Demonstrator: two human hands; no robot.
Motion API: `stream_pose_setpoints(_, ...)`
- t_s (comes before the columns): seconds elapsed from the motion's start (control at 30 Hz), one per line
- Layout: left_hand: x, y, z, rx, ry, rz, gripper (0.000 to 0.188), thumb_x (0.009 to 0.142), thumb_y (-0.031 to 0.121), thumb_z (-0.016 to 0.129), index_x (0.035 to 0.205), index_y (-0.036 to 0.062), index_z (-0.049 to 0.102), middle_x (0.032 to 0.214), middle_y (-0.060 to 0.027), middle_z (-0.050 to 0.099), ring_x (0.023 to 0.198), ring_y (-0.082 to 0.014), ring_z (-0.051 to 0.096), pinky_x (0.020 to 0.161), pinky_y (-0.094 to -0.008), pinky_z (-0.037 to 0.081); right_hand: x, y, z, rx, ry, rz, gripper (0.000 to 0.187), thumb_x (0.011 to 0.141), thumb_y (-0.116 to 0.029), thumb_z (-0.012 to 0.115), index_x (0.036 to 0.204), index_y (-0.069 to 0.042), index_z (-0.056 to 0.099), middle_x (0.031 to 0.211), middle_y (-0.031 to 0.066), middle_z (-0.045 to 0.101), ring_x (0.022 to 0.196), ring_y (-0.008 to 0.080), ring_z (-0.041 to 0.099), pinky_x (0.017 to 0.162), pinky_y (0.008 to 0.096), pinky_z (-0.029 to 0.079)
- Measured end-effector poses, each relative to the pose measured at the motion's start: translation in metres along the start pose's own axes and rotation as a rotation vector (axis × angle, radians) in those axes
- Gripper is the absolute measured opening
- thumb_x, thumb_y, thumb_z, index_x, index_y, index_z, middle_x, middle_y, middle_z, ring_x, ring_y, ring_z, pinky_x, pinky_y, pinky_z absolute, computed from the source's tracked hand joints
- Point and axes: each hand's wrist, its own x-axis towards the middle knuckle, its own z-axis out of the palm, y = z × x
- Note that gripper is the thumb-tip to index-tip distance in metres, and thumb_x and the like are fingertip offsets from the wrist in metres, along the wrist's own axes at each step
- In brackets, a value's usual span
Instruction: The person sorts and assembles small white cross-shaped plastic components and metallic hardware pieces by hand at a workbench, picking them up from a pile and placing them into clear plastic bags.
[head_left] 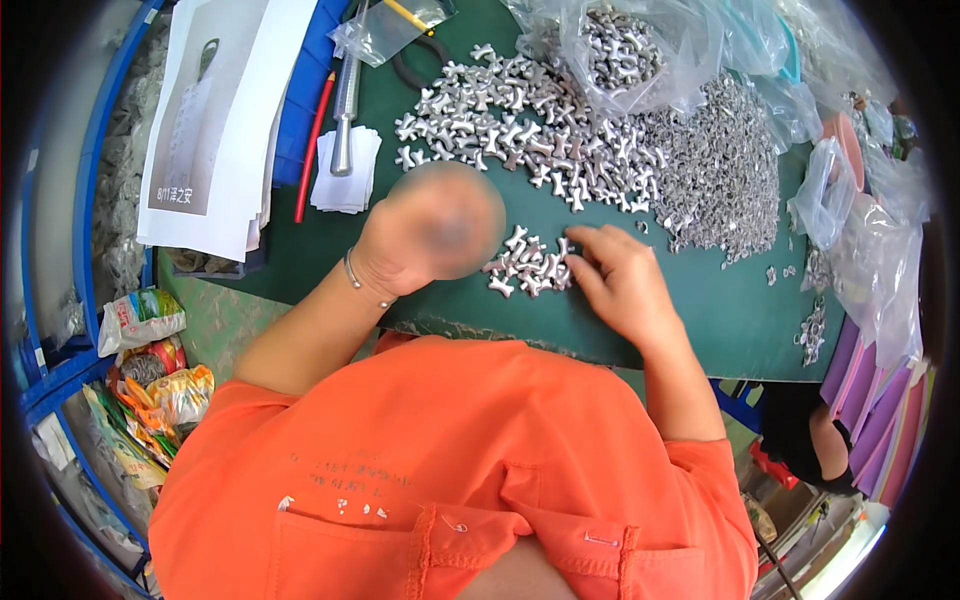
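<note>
1. Bone-shaped metal pieces (527,262), in a small cluster, lie on the green table (740,310) near its front edge, between the two hands. Clock readings below are taken from this cluster, 12 being away from the person.
2. Right hand (627,280): at 3 o'clock, thumb and forefinger tips apart, at the cluster's edge. No firm pinch on a piece is visible.
3. Left hand (430,230): at 10 o'clock, just beside the cluster. The palm area is blurred; whether its fingers are apart, together or clamped on something cannot be told.
4. Large heap of like pieces (520,100): at 12 o'clock. A clear plastic bag (690,50) with more stands at 1 o'clock.
5. Heap of tiny metal parts (720,170): at 2 o'clock, touching the large heap's right side.
6. Metal tool (344,125) and red pencil (315,150): at 10 o'clock, beyond the left hand.
7. Assessment: the step appears to be handling pieces singly from the cluster. Recommended: pinch each at its narrow waist, draw from the near edge, and keep the cluster apart from both heaps. Probable risk: tiny parts mixing in, or pieces rolling off the front edge.
</note>
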Motion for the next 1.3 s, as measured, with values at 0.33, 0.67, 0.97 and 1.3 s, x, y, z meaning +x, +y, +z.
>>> stream_pose_setpoints(0.33, 0.016, -0.019, 0.014, 1.782, 0.033, 0.374, 0.02, 0.074, 0.011, 0.069, 0.092, 0.0042, 0.063, 0.074, -0.0096, 0.054, 0.065, -0.0258, 0.056, 0.06, -0.0337, 0.045, -0.005, 0.008, -0.002, 0.93, -0.068, 0.284, 0.022, 0.078, 0.0, 0.064, 0.099, 0.0, 0.057, 0.082, 0.0076, 0.058, 0.06, 0.0123, 0.054, 0.045, 0.0251, 0.04)
stream_pose_setpoints(0.67, 0.009, -0.01, 0.016, 1.059, 0.143, 0.142, 0.012, 0.079, 0.0, 0.062, 0.09, 0.0006, 0.06, 0.077, -0.0045, 0.06, 0.06, -0.0095, 0.053, 0.051, -0.0229, 0.042, 0.009, -0.004, 0.005, 1.817, -0.207, 0.636, 0.015, 0.089, -0.017, 0.056, 0.092, -0.002, 0.056, 0.073, 0.0068, 0.055, 0.057, 0.0146, 0.051, 0.037, 0.0205, 0.033)
stream_pose_setpoints(0.97, 0.029, -0.007, 0.07, 1.69, -0.239, 0.907, 0.012, 0.066, 0.004, 0.062, 0.076, 0.0088, 0.059, 0.071, -0.0036, 0.058, 0.071, -0.0227, 0.055, 0.068, -0.0368, 0.042, 0.035, -0.024, 0.053, 2.163, -0.27, 0.61, 0.024, 0.09, -0.027, 0.045, 0.106, -0.01, 0.053, 0.102, 0.0051, 0.057, 0.094, 0.016, 0.056, 0.081, 0.0329, 0.048)
stream_pose_setpoints(1.3, 0.016, 0.0, 0.047, 1.302, 0.159, 1.146, 0.015, 0.073, -0.006, 0.059, 0.088, -0.0015, 0.058, 0.085, -0.0127, 0.059, 0.076, -0.0242, 0.058, 0.07, -0.029, 0.046, 0.093, -0.022, -0.028, 2.131, 0.023, 0.094, 0.023, 0.084, -0.029, 0.051, 0.085, -0.007, 0.056, 0.081, 0.0072, 0.059, 0.072, 0.0212, 0.058, 0.061, 0.0363, 0.049)
